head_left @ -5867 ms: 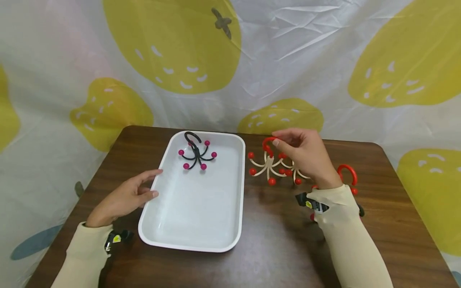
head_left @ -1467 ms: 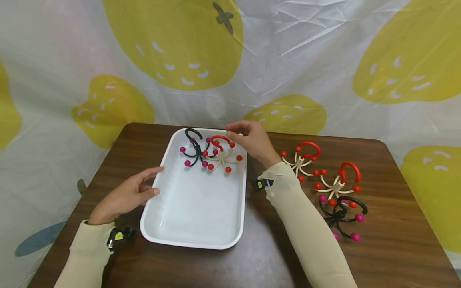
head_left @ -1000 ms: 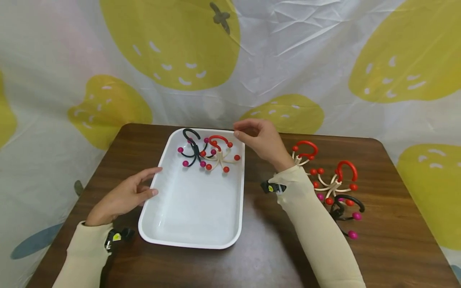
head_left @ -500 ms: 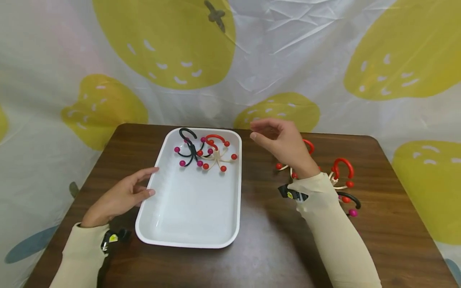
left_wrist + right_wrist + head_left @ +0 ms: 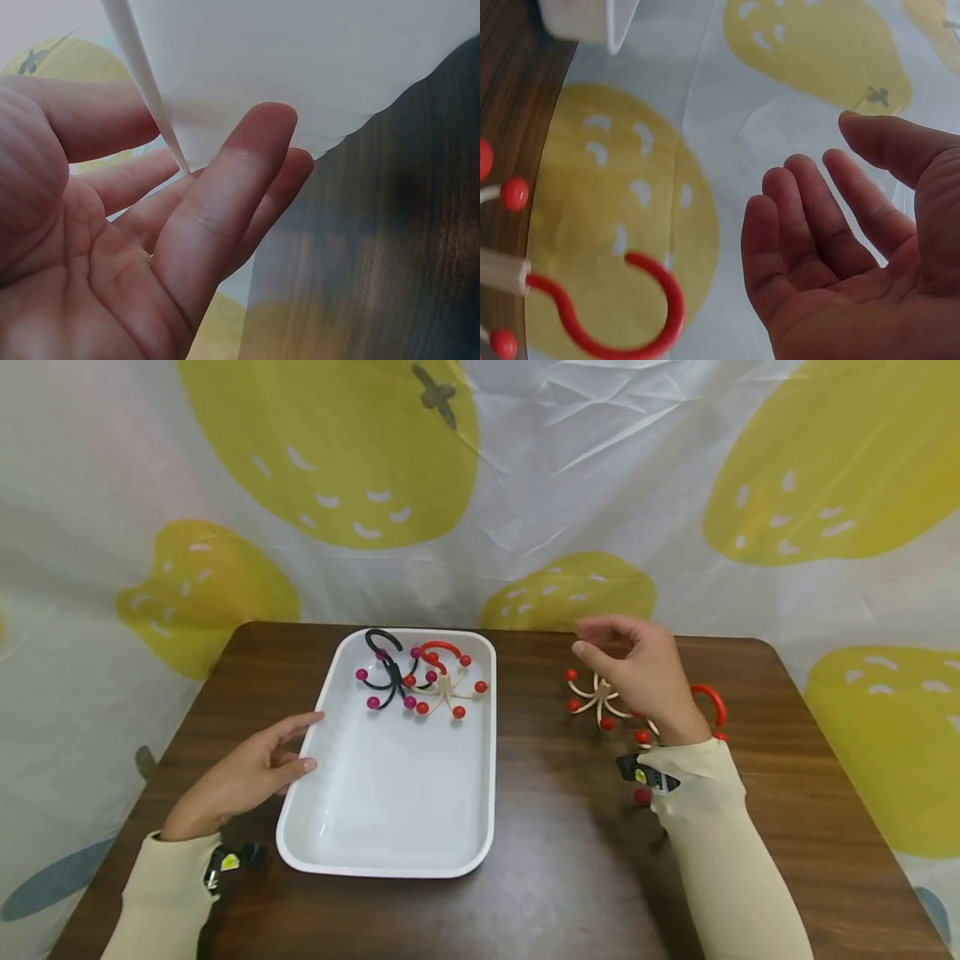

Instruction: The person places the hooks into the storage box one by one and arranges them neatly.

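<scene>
My left hand (image 5: 243, 777) touches the left rim of a white tray (image 5: 492, 777). In the left wrist view, its fairly straight fingers (image 5: 225, 195) lie along the outer wall. Inside the tray, at the far end, a black multi-arm hook hanger (image 5: 393, 672) with pink balls overlaps a cream one (image 5: 445, 687) with a red hook. My right hand (image 5: 641, 677) hovers with loosely bent fingers, holding nothing, over a cream hook hanger (image 5: 602, 692) right of the tray. The right wrist view shows a red hook (image 5: 676, 304) beside the palm.
Another red hook (image 5: 717, 703) shows behind the right wrist, its hanger mostly hidden. A pink ball (image 5: 642, 796) peeks out under the right sleeve. The brown wooden table (image 5: 555, 877) ends at a fruit-print cloth (image 5: 525, 510) hanging behind.
The right hand let go of the cream hanger with the red hook, now inside the tray, and has moved right, back over the hangers on the table. The left hand stays at the rim.
</scene>
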### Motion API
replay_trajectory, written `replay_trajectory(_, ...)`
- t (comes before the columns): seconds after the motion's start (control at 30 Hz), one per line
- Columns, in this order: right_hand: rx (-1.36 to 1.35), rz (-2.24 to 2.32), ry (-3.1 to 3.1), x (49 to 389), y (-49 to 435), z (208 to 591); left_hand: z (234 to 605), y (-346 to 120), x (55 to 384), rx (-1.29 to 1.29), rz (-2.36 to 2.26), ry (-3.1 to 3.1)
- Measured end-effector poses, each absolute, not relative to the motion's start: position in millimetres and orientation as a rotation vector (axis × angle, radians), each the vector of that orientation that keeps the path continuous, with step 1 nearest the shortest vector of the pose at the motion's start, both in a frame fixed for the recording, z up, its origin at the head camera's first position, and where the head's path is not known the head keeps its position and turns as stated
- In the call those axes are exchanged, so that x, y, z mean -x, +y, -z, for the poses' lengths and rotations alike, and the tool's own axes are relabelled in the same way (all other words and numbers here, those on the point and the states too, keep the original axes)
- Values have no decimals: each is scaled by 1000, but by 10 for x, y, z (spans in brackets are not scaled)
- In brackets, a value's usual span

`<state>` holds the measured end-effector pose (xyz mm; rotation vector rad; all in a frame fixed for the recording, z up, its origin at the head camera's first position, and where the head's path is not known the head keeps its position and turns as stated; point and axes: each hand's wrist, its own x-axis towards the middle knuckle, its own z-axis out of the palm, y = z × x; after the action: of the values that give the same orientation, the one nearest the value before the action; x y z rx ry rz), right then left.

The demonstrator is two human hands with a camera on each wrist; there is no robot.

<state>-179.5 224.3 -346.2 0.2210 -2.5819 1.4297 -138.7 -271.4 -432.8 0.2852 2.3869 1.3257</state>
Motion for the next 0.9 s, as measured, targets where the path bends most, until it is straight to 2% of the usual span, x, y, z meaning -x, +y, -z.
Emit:
replay_trajectory(0.5, -65, -1102, -2631, 1715, 2567, 3557, 4315, -2735, 1371, -280, -1315, 2396)
replay_trajectory(0.9, 27, -1046, -2715, 1763, 2687, 3666, 4325, -2709, 1369, -283, -1257, 2444)
